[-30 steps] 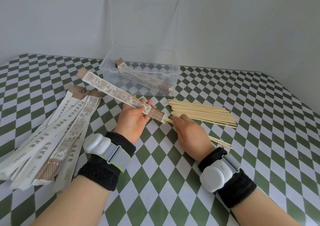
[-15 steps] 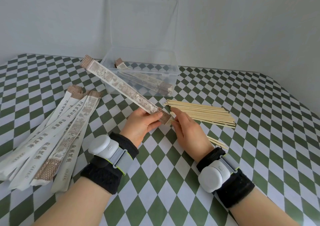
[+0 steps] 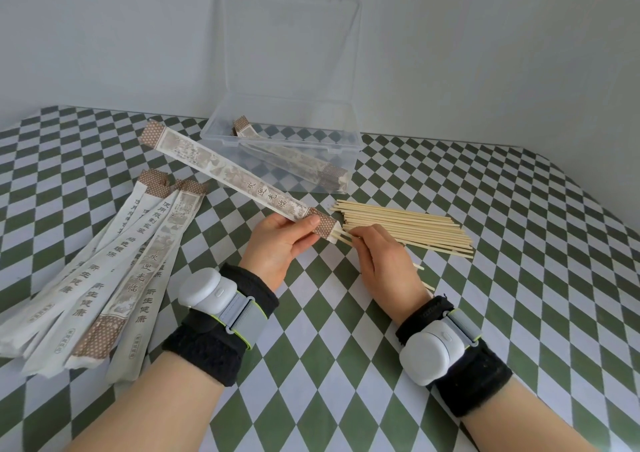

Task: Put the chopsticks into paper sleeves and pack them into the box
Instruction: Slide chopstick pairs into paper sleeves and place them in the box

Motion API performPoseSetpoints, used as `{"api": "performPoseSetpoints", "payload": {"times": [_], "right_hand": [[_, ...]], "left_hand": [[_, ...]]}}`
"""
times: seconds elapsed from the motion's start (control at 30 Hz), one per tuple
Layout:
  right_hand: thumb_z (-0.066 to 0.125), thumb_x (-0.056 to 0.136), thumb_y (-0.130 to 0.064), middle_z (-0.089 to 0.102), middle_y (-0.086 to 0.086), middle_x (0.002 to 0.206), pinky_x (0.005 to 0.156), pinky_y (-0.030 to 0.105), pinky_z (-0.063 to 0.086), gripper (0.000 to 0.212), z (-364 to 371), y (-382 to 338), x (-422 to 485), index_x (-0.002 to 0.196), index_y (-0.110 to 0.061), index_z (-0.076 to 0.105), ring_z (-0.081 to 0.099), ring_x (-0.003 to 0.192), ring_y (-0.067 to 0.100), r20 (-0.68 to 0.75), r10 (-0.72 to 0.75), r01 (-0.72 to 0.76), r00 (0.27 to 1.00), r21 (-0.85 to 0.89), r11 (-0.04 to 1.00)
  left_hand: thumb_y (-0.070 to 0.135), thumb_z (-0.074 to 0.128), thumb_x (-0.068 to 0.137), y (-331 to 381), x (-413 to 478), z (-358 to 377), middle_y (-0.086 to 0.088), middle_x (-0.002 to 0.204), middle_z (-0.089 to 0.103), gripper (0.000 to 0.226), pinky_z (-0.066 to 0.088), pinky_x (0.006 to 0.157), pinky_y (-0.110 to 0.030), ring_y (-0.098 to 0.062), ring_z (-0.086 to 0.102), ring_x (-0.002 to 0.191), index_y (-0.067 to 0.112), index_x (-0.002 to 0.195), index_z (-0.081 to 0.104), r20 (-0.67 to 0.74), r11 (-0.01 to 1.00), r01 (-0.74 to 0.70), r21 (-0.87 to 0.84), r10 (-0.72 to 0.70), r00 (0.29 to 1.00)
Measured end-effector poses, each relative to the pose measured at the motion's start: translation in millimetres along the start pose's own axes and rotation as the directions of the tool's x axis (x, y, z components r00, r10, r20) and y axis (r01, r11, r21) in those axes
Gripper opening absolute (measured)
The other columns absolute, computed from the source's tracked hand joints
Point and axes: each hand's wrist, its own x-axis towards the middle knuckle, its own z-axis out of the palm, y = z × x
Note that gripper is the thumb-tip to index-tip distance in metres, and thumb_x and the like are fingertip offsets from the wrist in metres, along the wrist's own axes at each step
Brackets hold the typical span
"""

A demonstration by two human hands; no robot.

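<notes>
Left hand pinches a paper sleeve near its open end, above the desk. Right hand pinches two chopsticks, tips just inside. Push straight along the sleeve (paper probably tears easily). Box stands behind.

The person is wearing a black knitted left wristband behind the left hand and a matching right wristband behind the right hand. Over each, a grey strap edged in lime green is carrying a rounded white device with a small oval button.
</notes>
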Motion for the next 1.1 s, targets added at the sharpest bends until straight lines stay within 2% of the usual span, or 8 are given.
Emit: {"api": "performPoseSetpoints", "payload": {"times": [0.13,0.23,0.3,0.47,0.6,0.8,0.9,1.1], "right_hand": [[0.039,0.094,-0.022,0.06,0.008,0.09,0.064,0.027,0.04,0.031,0,1,-1,0.107,-0.005,0.061,0.05,0.072,0.016,-0.008,0.024,-0.024,1.0,0.003,1.0],[0.033,0.094,-0.035,0.061,0.001,0.084,0.063,0.031,0.038,0.038,0,4,-1,0.101,-0.012,0.061,0.053,0.069,0.02,-0.097,0.091,-0.11,0.991,-0.214,0.971],[0.027,0.094,-0.037,0.058,0.001,0.079,0.063,0.029,0.032,0.042,0,6,-1,0.093,-0.012,0.061,0.049,0.065,0.02,-0.104,0.115,-0.138,0.988,-0.254,0.957],[0.04,0.096,-0.011,0.054,0.01,0.083,0.061,0.038,0.042,0.021,1,2,0,0.099,-0.004,0.059,0.046,0.068,0.025,0.032,0.072,-0.067,0.997,-0.131,0.989],[0.039,0.091,0.005,0.05,0.011,0.089,0.064,0.036,0.042,0.031,-2,-5,0,0.116,-0.003,0.055,0.046,0.073,0.025,0.134,0.012,-0.007,0.991,-0.04,0.999],[0.04,0.095,-0.008,0.057,0.011,0.085,0.064,0.037,0.043,0.019,-1,4,0,0.099,-0.002,0.057,0.049,0.071,0.025,-0.056,0.155,-0.159,0.986,-0.076,0.984],[0.036,0.097,-0.011,0.052,0.01,0.084,0.061,0.034,0.04,0.018,-1,0,0,0.093,-0.002,0.05,0.045,0.07,0.025,0.031,0.21,-0.21,0.977,0.013,0.978],[0.033,0.098,-0.012,0.053,0.012,0.08,0.06,0.036,0.039,0.02,-7,-7,-2,0.1,-0.004,0.051,0.043,0.065,0.024,0.182,0.115,-0.135,0.977,0.103,0.985]], "left_hand": [[0.0,0.061,0.085,1,-1,1,-0.008,0.098,0.069,0.018,0.057,0.069,-0.02,-0.015,0.068,0.089,0.006,0.102,0.063,-0.026,1.0,-0.022,-0.003,0.022,0.999],[0.002,0.06,0.087,4,0,-2,-0.006,0.096,0.069,0.013,0.056,0.075,-0.02,-0.014,0.066,0.091,0.009,0.098,0.063,-0.107,0.994,-0.089,-0.058,0.082,0.991],[0.004,0.059,0.088,5,1,-4,-0.006,0.097,0.068,0.012,0.056,0.075,-0.019,-0.013,0.066,0.091,0.01,0.097,0.062,-0.138,0.991,-0.114,-0.072,0.103,0.985],[0.003,0.06,0.087,2,1,-2,-0.009,0.1,0.069,0.016,0.056,0.074,-0.02,-0.016,0.067,0.092,0.006,0.103,0.062,-0.071,0.996,-0.084,-0.027,0.082,0.994],[0.001,0.061,0.086,-1,-1,1,-0.009,0.099,0.069,0.023,0.056,0.069,-0.019,-0.014,0.068,0.089,0.002,0.109,0.061,-0.014,0.997,-0.067,0.026,0.067,0.998],[0.005,0.059,0.088,4,1,-3,-0.008,0.101,0.069,0.013,0.056,0.073,-0.019,-0.013,0.068,0.089,0.009,0.1,0.061,-0.126,0.991,-0.114,-0.072,0.104,0.987],[0.006,0.058,0.089,3,1,-4,-0.009,0.102,0.069,0.014,0.056,0.073,-0.019,-0.014,0.068,0.091,0.007,0.103,0.061,-0.106,0.99,-0.119,-0.073,0.111,0.988],[0.003,0.058,0.088,0,0,0,-0.005,0.096,0.07,0.017,0.056,0.071,-0.02,-0.012,0.069,0.089,0.006,0.104,0.062,0.027,0.998,-0.066,0.015,0.066,0.997]]}}
